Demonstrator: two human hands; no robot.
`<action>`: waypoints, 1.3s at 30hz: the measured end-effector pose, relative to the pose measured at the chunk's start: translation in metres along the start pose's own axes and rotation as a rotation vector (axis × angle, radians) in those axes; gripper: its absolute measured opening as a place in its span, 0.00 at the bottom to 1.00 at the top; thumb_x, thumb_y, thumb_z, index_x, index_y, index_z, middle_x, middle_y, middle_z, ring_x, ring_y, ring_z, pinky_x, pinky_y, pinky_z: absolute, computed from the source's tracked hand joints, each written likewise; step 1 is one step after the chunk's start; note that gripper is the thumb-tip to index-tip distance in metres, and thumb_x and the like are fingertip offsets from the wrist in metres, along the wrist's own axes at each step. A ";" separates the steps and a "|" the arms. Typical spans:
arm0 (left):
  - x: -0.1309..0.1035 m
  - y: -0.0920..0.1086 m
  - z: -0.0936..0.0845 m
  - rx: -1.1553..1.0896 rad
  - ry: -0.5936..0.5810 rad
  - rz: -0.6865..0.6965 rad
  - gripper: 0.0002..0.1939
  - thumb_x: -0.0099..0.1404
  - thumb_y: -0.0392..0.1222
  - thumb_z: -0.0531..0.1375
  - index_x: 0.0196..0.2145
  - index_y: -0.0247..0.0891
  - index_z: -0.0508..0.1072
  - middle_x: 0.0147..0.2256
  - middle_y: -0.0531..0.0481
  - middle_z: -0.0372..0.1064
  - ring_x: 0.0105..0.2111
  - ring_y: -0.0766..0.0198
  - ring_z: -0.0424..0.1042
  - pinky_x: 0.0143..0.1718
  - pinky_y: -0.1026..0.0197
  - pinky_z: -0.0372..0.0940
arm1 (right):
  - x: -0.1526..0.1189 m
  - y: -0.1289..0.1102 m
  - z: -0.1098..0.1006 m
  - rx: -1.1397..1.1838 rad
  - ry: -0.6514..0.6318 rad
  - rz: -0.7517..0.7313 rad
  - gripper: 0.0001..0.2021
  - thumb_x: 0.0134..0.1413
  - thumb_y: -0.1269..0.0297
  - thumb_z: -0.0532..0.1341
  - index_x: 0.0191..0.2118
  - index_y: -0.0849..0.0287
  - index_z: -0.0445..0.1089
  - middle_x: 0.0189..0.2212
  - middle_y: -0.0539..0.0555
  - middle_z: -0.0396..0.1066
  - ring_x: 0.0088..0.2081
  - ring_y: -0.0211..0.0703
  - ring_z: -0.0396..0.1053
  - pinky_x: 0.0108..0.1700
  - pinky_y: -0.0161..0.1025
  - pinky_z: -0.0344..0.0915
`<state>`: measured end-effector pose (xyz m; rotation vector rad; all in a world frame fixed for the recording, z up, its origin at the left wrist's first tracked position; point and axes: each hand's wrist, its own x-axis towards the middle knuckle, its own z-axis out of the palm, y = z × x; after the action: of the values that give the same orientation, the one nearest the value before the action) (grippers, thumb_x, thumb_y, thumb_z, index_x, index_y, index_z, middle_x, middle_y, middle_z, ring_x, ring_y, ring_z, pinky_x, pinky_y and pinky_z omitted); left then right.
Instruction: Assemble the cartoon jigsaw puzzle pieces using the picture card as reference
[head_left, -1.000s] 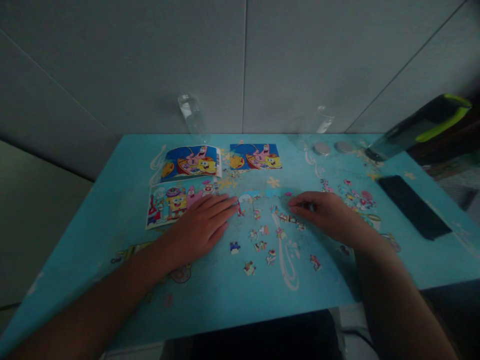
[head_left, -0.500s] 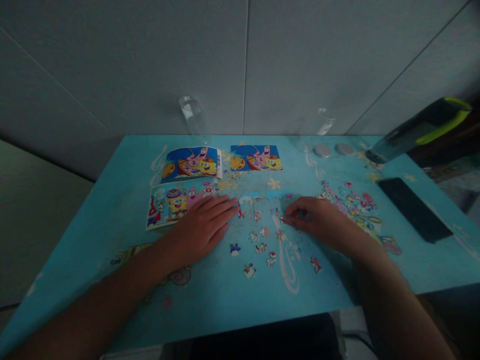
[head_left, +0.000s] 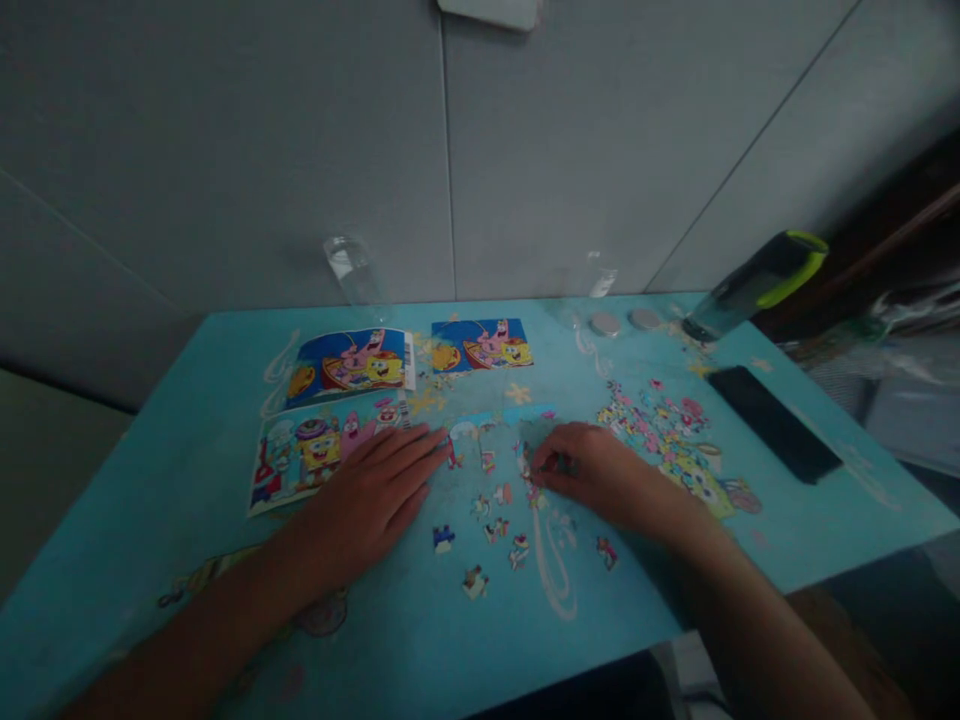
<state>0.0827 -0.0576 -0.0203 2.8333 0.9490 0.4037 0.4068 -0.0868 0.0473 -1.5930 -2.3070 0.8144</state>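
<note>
My left hand (head_left: 384,482) lies flat with its fingers stretched out, over the lower right of a cartoon picture sheet (head_left: 319,447). Its fingertips reach the left end of a partly joined strip of jigsaw pieces (head_left: 499,416). Thumb and index finger of my right hand (head_left: 589,465) pinch a small jigsaw piece (head_left: 525,462), mostly hidden by the fingertips, just below that strip. Several loose pieces lie nearer me, among them a dark blue one (head_left: 443,538), a pale one (head_left: 475,582) and a reddish one (head_left: 607,552).
Behind are a boat-scene sheet (head_left: 349,362) and a finished-looking boat picture (head_left: 481,345). A heap of pieces (head_left: 649,415) spreads at right, beside a black phone-like slab (head_left: 776,423). Clear tubes (head_left: 356,272), silvery lids (head_left: 604,324) and a dark bottle (head_left: 750,285) stand along the back.
The view has tilted up and swung right, so everything sits lower and further left. My right hand has shifted slightly left to the piece below the strip. My left hand stays put.
</note>
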 end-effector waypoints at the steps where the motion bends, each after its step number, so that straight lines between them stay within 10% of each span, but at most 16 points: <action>1: 0.000 -0.001 0.001 0.004 0.004 0.007 0.27 0.75 0.42 0.52 0.69 0.47 0.57 0.68 0.49 0.58 0.67 0.53 0.59 0.68 0.41 0.56 | 0.000 -0.001 0.001 -0.003 0.004 -0.006 0.03 0.60 0.67 0.66 0.39 0.54 0.78 0.36 0.51 0.77 0.38 0.41 0.73 0.43 0.39 0.67; 39: -0.008 -0.015 0.010 0.100 -0.001 0.032 0.29 0.75 0.50 0.52 0.70 0.50 0.55 0.69 0.52 0.55 0.67 0.52 0.60 0.69 0.44 0.52 | -0.002 -0.008 0.009 -0.125 0.095 -0.072 0.08 0.68 0.62 0.61 0.40 0.56 0.78 0.37 0.53 0.76 0.43 0.42 0.72 0.50 0.41 0.62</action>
<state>0.0706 -0.0507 -0.0345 2.9416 0.9505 0.3685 0.3967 -0.0933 0.0452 -1.5519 -2.3728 0.5758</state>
